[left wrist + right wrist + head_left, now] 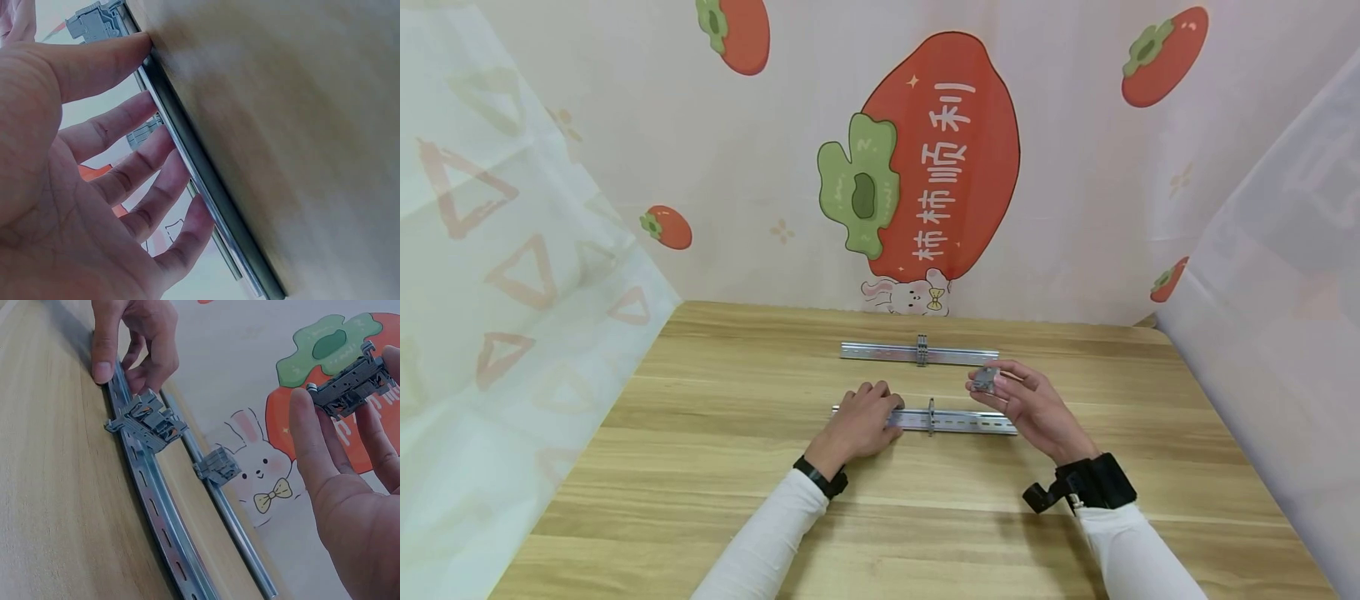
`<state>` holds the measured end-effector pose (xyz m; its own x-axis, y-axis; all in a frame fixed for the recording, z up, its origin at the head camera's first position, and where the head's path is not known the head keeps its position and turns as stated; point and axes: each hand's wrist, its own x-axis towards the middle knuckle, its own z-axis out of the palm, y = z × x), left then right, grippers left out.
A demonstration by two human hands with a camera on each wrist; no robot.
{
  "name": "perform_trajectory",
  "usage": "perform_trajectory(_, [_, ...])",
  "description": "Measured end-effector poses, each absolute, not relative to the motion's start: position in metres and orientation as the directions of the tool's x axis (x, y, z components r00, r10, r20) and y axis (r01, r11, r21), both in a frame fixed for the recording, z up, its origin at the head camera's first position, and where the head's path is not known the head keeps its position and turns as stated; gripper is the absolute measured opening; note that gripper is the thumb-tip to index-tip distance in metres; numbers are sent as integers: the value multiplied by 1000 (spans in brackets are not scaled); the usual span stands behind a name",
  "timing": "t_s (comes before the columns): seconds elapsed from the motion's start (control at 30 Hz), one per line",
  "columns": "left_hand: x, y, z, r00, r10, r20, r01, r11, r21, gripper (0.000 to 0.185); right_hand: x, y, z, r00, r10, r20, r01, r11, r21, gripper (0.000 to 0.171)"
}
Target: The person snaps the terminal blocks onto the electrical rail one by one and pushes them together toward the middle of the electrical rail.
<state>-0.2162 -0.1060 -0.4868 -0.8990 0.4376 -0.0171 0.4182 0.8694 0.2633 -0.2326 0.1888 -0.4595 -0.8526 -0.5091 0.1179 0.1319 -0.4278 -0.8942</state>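
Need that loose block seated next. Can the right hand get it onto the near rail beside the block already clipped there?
Probably yes. The right hand pinches the loose block just above the near rail, whose right stretch lies bare. The left hand holds the rail's left end, beyond the clipped block.

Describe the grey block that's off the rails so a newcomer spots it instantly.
On the wooden table lie two metal rails, the near rail and the far rail, each carrying one clipped-on grey block. The loose terminal block is above the near rail's right end, pinched in the right hand, the only one held in the air.
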Motion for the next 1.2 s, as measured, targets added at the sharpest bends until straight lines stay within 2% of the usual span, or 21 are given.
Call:
perform_trajectory(0.37, [-216,-108,-488,-896,444,-16,425,867,260,40,-231,187,-459,-818,-560,128,188,-471,-862,24])
perform_trajectory(0.8, [-217,-108,-489,-897,442,-9,426,869,251,39,-232,185,-462,-837,-536,108,107,-353,-929,22])
perform_trajectory(1.0, [-217,-108,-488,-896,444,-6,429,869,247,39,-235,183,-466,-865,-500,43,76,-215,-974,23])
perform_trajectory(1.2, [-216,-108,-489,-896,443,-7,427,868,252,39,-240,182,-472,-886,-461,-47,51,5,-999,39])
